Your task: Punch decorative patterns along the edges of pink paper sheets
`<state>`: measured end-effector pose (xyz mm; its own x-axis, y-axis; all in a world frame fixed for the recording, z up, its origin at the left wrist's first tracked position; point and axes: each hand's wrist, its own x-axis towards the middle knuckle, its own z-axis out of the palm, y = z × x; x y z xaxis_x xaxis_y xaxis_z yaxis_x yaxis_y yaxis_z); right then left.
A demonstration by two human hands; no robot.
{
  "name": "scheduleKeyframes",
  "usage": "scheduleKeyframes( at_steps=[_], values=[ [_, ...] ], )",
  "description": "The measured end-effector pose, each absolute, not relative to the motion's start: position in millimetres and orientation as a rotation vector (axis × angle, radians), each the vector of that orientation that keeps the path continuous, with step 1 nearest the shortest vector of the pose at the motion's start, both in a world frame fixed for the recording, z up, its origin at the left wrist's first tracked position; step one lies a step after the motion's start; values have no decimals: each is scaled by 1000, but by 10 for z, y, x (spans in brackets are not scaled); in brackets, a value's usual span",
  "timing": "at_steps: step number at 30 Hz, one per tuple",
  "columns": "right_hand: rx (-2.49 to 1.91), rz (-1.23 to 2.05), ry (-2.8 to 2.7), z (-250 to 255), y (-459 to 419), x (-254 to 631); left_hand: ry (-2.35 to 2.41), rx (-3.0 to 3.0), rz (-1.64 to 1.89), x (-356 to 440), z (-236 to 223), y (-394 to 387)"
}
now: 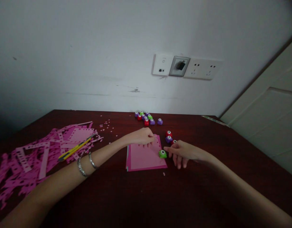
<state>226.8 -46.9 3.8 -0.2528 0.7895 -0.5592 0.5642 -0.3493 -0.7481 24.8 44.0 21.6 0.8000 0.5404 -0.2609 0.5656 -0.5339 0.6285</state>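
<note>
A stack of pink paper sheets lies in front of me, with small punched holes along its upper right side. Over its top part is my left hand, closed with the fingers curled down; its palm is hidden. A green craft punch with a white eye-like button sits at the right edge of the sheets. Just right of it is my right hand, open, index finger stretched towards the punch and the other fingers loosely bent. Behind that hand stand a red punch, a purple punch and another, partly covered red punch.
Several more craft punches cluster near the wall, a purple one apart. Pink paper strips heap up on the left, under a yellow utility knife. Tiny punched bits are scattered on the dark table. Sockets are on the wall.
</note>
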Motion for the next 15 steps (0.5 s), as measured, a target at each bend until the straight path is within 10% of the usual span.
scheduleKeyframes(
  at_steps=[15],
  values=[
    [-1886, 1805, -1605, -33, -352, 2205, 576, 1759, -460, 482, -43, 490]
  ],
)
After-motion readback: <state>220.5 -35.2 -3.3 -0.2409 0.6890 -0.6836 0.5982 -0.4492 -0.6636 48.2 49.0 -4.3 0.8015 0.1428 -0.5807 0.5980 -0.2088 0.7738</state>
